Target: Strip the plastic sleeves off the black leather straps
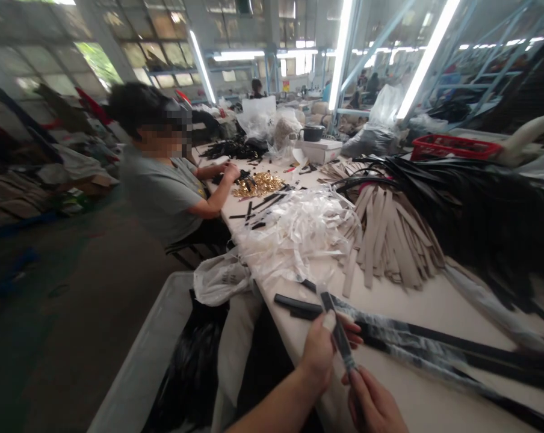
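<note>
The left hand [319, 352] and right hand [372, 404] sit close together, their fingers [349, 326] curled in a pinch.

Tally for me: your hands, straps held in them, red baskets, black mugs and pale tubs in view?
Hands, left hand and right hand: 2
Black strap held: 1
Red plastic basket: 1
Black mug: 1
Pale plastic tub: 1
Total: 6

Narrow black strap [337, 331], lower end sheathed in shiny film, held tilted upright.
</note>
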A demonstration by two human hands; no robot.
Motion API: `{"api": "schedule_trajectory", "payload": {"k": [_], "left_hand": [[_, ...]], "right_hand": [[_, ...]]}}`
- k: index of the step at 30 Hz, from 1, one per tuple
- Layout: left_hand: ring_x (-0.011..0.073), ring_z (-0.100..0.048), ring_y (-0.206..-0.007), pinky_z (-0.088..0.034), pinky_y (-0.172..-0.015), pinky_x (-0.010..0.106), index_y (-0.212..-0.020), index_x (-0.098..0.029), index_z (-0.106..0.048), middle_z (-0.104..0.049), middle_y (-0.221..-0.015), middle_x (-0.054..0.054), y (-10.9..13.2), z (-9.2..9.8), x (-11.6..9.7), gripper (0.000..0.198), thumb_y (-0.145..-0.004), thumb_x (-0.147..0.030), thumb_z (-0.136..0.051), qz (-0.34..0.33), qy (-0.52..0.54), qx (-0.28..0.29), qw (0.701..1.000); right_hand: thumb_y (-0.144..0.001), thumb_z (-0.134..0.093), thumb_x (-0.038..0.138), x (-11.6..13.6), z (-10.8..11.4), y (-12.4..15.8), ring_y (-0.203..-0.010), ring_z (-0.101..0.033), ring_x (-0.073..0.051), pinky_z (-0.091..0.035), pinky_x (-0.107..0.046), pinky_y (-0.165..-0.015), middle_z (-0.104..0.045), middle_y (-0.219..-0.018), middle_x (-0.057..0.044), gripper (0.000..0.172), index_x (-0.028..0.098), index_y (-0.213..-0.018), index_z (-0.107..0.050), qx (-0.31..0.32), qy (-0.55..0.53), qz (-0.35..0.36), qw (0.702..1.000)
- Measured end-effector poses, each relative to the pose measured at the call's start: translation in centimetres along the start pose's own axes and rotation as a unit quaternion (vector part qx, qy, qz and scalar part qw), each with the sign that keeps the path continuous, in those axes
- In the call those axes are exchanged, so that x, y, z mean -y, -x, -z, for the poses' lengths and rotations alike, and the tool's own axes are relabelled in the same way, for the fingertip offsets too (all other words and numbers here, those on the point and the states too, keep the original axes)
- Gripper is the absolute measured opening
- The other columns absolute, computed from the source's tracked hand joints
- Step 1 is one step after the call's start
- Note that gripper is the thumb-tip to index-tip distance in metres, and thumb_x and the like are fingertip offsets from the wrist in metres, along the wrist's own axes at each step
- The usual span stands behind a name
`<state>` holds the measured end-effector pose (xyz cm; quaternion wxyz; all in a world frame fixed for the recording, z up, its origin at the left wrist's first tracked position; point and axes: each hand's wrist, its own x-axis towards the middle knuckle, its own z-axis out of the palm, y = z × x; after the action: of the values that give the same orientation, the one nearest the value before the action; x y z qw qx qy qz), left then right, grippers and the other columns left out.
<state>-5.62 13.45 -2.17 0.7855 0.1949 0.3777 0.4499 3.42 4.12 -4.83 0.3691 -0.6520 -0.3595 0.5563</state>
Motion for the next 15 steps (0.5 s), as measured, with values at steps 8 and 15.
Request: {"api": "schedule_trajectory", "payload": {"k": [8,15], "left_hand": [[0.0236,-0.068,-0.08,-0.049,-0.073,0.032,-0.081,-0.014,-0.065,-0.074,-0.088,0.012,1.9,0.0,3.9,0.037,-0.088,-0.05,-0.056,0.022,-0.029,-0.042,0.998],[0.0232,-0.07,-0.076,-0.051,-0.069,0.032,-0.113,-0.015,-0.062,-0.074,-0.097,0.013,-0.9,0.1,-0.6,0.041,-0.087,-0.046,-0.058,0.038,0.0,0.011,0.999]], "right_hand": [[-0.095,-0.043,0.056,2.4,0.3,-0.2,-0.089,-0.061,-0.022,-0.048,-0.03,-0.084,-0.068,-0.097,-0.01,0.042,0.019,-0.097,-0.064,-0.041,0.063,0.066,0.995],[-0.099,-0.036,0.056,1.5,-0.1,-0.3,-0.049,-0.045,-0.014,-0.035,-0.024,-0.048,-0.051,-0.054,0.004,0.043,0.02,-0.087,-0.057,-0.023,0.04,0.032,0.998]]}}
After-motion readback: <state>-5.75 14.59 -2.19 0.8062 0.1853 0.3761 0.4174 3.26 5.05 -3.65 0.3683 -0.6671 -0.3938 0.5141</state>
